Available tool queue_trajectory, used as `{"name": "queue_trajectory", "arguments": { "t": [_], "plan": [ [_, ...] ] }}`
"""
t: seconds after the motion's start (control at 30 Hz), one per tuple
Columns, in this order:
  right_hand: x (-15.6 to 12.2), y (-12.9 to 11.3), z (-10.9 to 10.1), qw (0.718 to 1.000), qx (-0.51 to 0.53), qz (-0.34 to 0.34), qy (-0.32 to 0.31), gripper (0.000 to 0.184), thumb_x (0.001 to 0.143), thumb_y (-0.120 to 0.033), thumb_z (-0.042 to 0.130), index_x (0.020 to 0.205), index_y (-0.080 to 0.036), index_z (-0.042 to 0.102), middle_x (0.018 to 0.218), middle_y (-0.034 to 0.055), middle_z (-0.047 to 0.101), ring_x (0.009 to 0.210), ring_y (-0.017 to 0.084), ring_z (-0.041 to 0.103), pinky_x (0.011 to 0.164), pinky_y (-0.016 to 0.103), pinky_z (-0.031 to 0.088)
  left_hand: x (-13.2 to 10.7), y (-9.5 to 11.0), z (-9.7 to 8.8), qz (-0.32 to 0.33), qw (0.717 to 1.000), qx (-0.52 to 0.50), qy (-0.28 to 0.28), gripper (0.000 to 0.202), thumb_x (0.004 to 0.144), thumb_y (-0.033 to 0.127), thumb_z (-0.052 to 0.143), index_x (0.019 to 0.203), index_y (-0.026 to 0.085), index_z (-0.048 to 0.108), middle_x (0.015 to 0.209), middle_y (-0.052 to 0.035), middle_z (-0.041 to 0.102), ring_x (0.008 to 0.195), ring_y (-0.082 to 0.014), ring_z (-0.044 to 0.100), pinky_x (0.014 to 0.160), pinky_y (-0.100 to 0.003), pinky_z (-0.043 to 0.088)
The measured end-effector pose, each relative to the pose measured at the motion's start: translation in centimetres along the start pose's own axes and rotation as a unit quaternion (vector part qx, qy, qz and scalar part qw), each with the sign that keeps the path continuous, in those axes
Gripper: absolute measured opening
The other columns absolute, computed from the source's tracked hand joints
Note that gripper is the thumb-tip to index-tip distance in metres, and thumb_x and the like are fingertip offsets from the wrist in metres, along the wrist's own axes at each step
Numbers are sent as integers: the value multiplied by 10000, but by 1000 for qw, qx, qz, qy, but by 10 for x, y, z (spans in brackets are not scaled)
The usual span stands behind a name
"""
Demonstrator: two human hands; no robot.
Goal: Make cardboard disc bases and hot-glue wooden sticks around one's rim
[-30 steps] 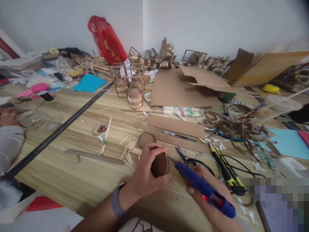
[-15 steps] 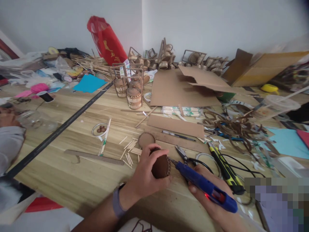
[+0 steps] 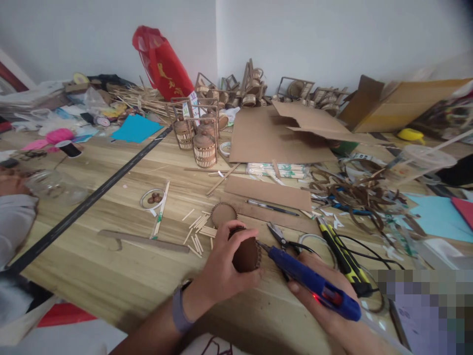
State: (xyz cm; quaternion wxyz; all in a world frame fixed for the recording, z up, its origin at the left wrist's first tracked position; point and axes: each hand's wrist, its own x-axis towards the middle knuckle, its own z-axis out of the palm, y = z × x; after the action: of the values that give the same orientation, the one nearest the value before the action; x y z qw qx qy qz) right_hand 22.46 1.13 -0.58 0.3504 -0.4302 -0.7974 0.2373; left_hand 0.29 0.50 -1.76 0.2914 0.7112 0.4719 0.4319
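Observation:
My left hand (image 3: 221, 264) is closed around a round brown cardboard piece (image 3: 246, 254) with a toothed edge, held just above the wooden table (image 3: 111, 266). My right hand (image 3: 325, 301) grips a blue hot glue gun (image 3: 314, 283), its red light on. The gun's nozzle touches the right edge of the cardboard piece. A second toothed cardboard disc (image 3: 223, 214) lies flat just beyond my left hand, beside several short wooden sticks (image 3: 201, 229).
Small scissors (image 3: 281, 236), a yellow-black utility knife (image 3: 343, 254), a pen (image 3: 273, 207) and cardboard strips lie to the right. Small wooden lanterns (image 3: 203, 143), cardboard sheets (image 3: 281, 133) and a red bag (image 3: 162, 64) stand further back. Another person's sleeve (image 3: 15, 222) is at the left edge.
Almost nothing has moved. My right hand and the glue gun have shifted very slightly; the nozzle stays at the cardboard piece's edge.

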Motion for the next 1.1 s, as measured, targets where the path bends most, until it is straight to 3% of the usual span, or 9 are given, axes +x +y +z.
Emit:
{"name": "queue_trajectory", "arguments": {
  "t": [0.4,0.6,1.1],
  "plan": [
    [-3,1,6,1000,-11,-20,13,277,888,-422,563,687,-240,506,615,-24,506,579,161,510,562,304,410,-1,2,0,-5,1000,-3,4,589,736,219,705,1280,267,485,1261,-94,402,1214,-287,442,1032,-431,364],
    [-3,-5,8,999,-15,9,38,285,879,-438,572,687,-241,502,625,-18,512,586,166,517,585,324,418,-1,3,-1,-6,1000,-15,4,566,745,246,710,1270,276,501,1252,-92,410,1198,-293,453,1017,-446,379],
    [2,-4,2,996,-76,-34,20,307,878,-439,559,649,-248,488,561,-29,512,525,161,533,516,295,428,0,6,-1,-28,999,-32,8,523,718,216,697,1213,253,531,1227,-91,424,1187,-291,459,1015,-435,371]
  ]
}}
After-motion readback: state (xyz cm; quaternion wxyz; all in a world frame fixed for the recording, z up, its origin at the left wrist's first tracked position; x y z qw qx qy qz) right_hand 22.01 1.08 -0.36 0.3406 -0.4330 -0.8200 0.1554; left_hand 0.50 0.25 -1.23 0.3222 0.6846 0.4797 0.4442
